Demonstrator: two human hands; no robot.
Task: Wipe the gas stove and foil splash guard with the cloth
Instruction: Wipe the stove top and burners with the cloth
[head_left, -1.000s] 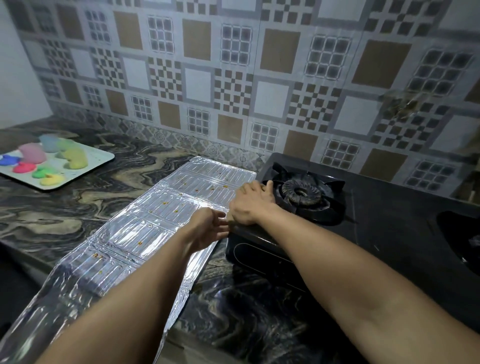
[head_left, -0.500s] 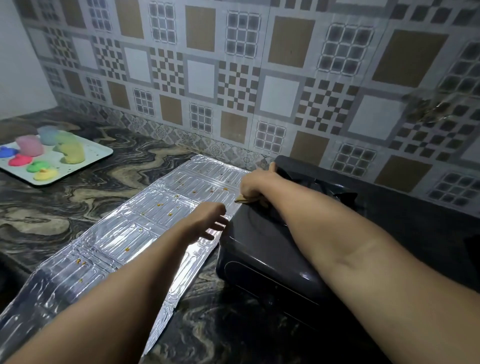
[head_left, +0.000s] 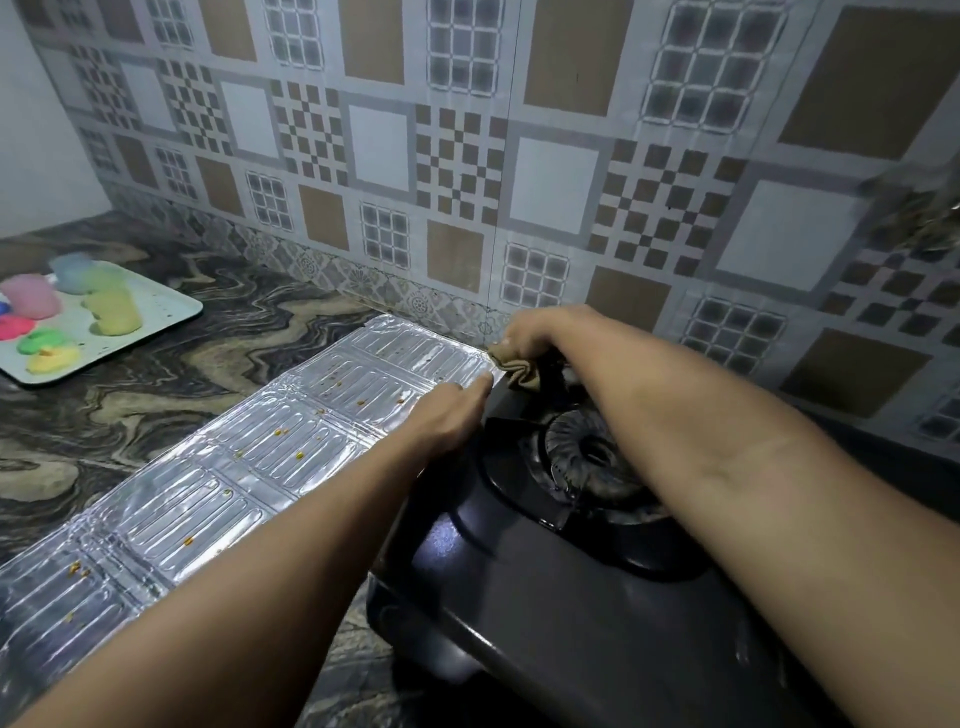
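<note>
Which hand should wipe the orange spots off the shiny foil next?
Probably the right hand: it already grips the cloth, at the stove's back corner, right beside the foil splash guard. The left hand holds no cloth and rests at the foil's edge.

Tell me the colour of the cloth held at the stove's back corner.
Tan-brown: the small crumpled cloth, gripped by the right hand, shows in the head view.

The right hand (head_left: 540, 332) grips a bunched brown cloth (head_left: 519, 366) at the far left corner of the black gas stove (head_left: 545, 597), just behind its burner (head_left: 587, 457). The left hand (head_left: 449, 415) rests with straight fingers (head_left: 480, 383) at the stove's left edge, on the spotted foil splash guard (head_left: 234, 467) lying flat on the tabletop (head_left: 156, 384) beside the stove.
</note>
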